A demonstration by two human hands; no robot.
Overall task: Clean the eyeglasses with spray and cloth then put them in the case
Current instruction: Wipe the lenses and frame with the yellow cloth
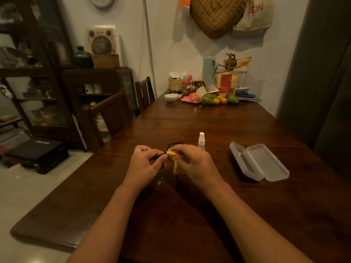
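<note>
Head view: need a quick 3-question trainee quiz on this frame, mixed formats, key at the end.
1. True or false: the case lies open on the table, to the right of the spray bottle.
2. The right hand pinches: A) the case, B) the yellow cloth, C) the spray bottle.
3. Fill in: the left hand holds the ____.

Key: 1 true; 2 B; 3 eyeglasses.
</note>
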